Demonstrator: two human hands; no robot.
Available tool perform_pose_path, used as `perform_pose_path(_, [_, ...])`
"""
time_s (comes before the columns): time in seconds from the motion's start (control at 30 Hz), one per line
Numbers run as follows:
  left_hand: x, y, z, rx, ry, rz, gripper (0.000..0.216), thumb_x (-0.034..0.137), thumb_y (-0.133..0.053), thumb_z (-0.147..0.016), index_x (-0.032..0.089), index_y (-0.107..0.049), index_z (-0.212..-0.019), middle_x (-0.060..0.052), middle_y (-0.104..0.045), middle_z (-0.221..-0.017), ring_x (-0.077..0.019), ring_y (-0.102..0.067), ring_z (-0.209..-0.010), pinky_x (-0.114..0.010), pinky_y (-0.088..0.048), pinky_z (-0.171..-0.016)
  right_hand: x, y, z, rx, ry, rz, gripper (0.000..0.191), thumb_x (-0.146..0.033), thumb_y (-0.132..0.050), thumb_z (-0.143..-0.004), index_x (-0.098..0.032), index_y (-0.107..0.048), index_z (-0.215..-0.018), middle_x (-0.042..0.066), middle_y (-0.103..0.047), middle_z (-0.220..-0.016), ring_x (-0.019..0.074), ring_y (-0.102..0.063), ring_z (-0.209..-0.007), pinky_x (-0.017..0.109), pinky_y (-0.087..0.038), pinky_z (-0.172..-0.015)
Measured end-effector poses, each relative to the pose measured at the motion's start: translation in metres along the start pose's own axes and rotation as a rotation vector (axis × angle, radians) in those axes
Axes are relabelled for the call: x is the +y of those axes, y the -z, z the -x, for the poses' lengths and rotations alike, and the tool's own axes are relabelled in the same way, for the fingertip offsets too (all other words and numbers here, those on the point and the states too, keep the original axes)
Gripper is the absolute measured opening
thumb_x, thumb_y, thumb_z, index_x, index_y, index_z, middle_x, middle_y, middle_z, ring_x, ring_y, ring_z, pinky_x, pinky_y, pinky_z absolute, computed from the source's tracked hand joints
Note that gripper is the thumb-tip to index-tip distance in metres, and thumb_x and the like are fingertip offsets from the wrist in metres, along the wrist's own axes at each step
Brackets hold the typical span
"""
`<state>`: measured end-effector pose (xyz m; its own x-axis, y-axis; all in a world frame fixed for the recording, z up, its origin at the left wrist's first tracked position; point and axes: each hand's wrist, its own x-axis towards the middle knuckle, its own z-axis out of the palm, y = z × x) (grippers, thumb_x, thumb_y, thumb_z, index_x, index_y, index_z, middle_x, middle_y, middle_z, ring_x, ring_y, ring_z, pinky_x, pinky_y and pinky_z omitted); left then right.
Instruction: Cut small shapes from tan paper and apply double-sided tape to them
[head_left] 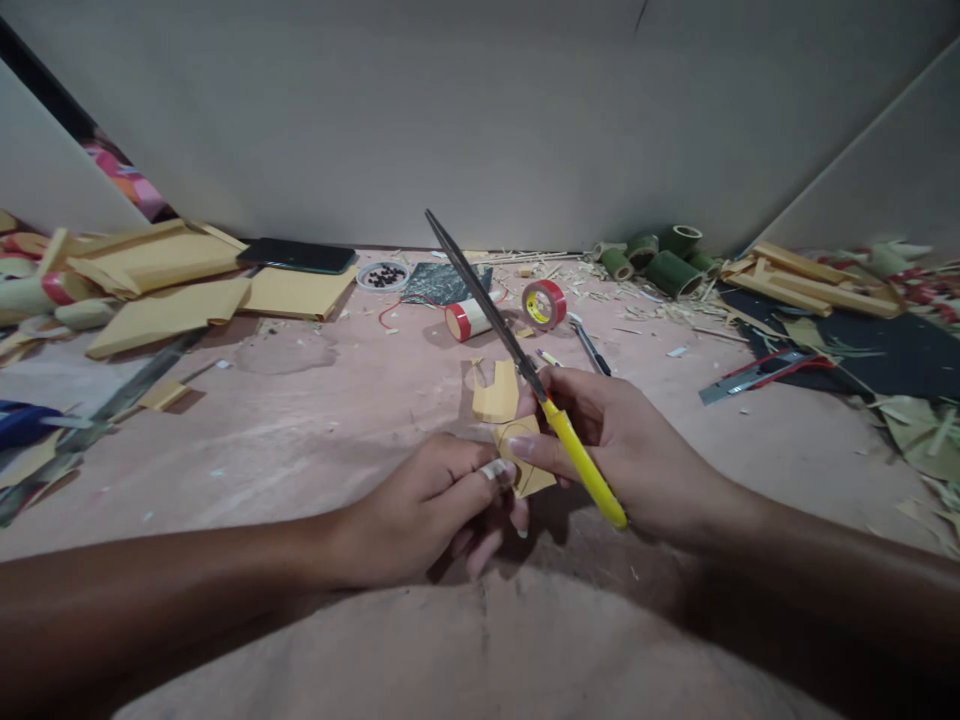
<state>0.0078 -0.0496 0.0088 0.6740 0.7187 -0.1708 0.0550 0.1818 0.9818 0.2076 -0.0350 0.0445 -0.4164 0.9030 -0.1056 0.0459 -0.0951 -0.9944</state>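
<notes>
Between my two hands is a small piece of yellow-brown paper (531, 477) with a curved line drawn on it. My left hand (442, 490), a strip of tape wrapped on one finger, pinches the paper's left edge. My right hand (622, 430) has its thumb on the same paper and also holds scissors (581, 465) with yellow handles. The scissors' blades look closed and point up and away to the left. Just beyond the held piece, a cut paper scrap (496, 395) with a notch lies on the table.
Beyond my hands are a red tape roll (544, 304), a red-ended tube (466, 320) and a slim cutter (590, 345). A box cutter (765, 374) lies right. Green bamboo pieces (675, 272) stand by the wall. Folded paper (172, 270), a dark phone (296, 254) and a bead dish (382, 275) lie left.
</notes>
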Motion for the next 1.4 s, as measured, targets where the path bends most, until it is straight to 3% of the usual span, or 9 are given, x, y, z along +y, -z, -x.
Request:
perform_pose_path(0.17, [0.003,-0.002,0.001,0.154,-0.022,-0.013,0.041,0.045,-0.048,-0.102,0.016,-0.064,-0.077,0.003,-0.055,-0.045,-0.0072,-0.044,-0.038,-0.014,-0.031,-0.037,0.002,0.0,0.001,-0.008,-0.032,-0.007,0.03,-0.026,-0.087,-0.077,-0.021,-0.058,-0.083,-0.007,-0.056,-0.073,0.0106,-0.048,-0.061,0.023,-0.038,-0.054])
perform_pose_path(0.37, [-0.002,-0.002,0.002,0.148,-0.017,0.029,0.04,0.045,-0.056,-0.098,0.016,-0.066,-0.074,0.002,-0.057,-0.048,-0.0085,-0.048,-0.039,-0.015,-0.034,-0.036,-0.001,-0.003,0.005,0.003,-0.049,0.025,0.023,-0.022,-0.087,-0.076,-0.019,-0.065,-0.081,-0.005,-0.058,-0.069,0.0102,-0.047,-0.058,0.023,-0.037,-0.051])
perform_pose_path(0.63, [0.019,0.004,0.006,0.002,0.092,0.071,0.04,0.048,-0.066,-0.089,0.012,-0.072,-0.072,-0.002,-0.06,-0.054,-0.0097,-0.051,-0.044,-0.017,-0.034,-0.04,-0.015,-0.002,0.008,-0.13,-0.128,-0.142,0.023,-0.011,-0.086,-0.072,-0.019,-0.064,-0.074,-0.008,-0.057,-0.062,0.0064,-0.045,-0.049,0.018,-0.034,-0.044])
perform_pose_path(0.77, [0.027,0.006,0.005,-0.141,0.127,-0.006,0.044,0.048,-0.056,-0.098,0.012,-0.072,-0.08,-0.003,-0.062,-0.056,-0.0076,-0.043,-0.044,-0.018,-0.03,-0.043,-0.02,0.002,0.008,-0.163,-0.16,-0.04,0.024,-0.012,-0.086,-0.073,-0.018,-0.062,-0.072,-0.009,-0.056,-0.057,0.0067,-0.046,-0.048,0.019,-0.032,-0.043])
perform_pose_path(0.87, [0.026,0.007,0.004,-0.21,0.163,-0.019,0.042,0.046,-0.051,-0.102,0.012,-0.07,-0.085,-0.004,-0.065,-0.056,-0.0083,-0.042,-0.045,-0.019,-0.03,-0.045,-0.023,0.005,0.007,-0.19,-0.147,0.039,0.026,-0.017,-0.087,-0.073,-0.018,-0.061,-0.069,-0.007,-0.057,-0.06,0.0076,-0.048,-0.049,0.021,-0.038,-0.047])
perform_pose_path(1.13, [0.027,0.001,0.004,-0.2,0.11,-0.011,0.049,0.056,-0.05,-0.102,0.014,-0.064,-0.08,-0.007,-0.071,-0.062,-0.0073,-0.042,-0.044,-0.016,-0.032,-0.041,-0.027,0.008,0.005,-0.218,-0.153,0.068,0.026,-0.021,-0.088,-0.073,-0.016,-0.063,-0.074,-0.006,-0.057,-0.065,0.008,-0.049,-0.053,0.021,-0.039,-0.048])
perform_pose_path(1.23, [0.028,-0.003,0.005,-0.123,0.057,-0.007,0.048,0.053,-0.05,-0.103,0.016,-0.062,-0.076,-0.006,-0.071,-0.058,-0.0061,-0.039,-0.039,-0.015,-0.031,-0.038,-0.027,0.008,0.004,-0.202,-0.131,0.048,0.03,-0.024,-0.09,-0.072,-0.017,-0.062,-0.073,-0.007,-0.056,-0.066,0.008,-0.049,-0.054,0.021,-0.039,-0.049])
perform_pose_path(1.4, [0.037,-0.001,0.002,0.222,-0.073,-0.067,0.037,0.038,-0.052,-0.1,0.018,-0.061,-0.071,-0.001,-0.069,-0.05,-0.0075,-0.046,-0.037,-0.014,-0.035,-0.038,-0.018,0.014,0.004,-0.07,-0.045,0.062,0.038,-0.039,-0.091,-0.075,-0.02,-0.057,-0.077,-0.007,-0.051,-0.069,0.0092,-0.046,-0.059,0.022,-0.036,-0.053])
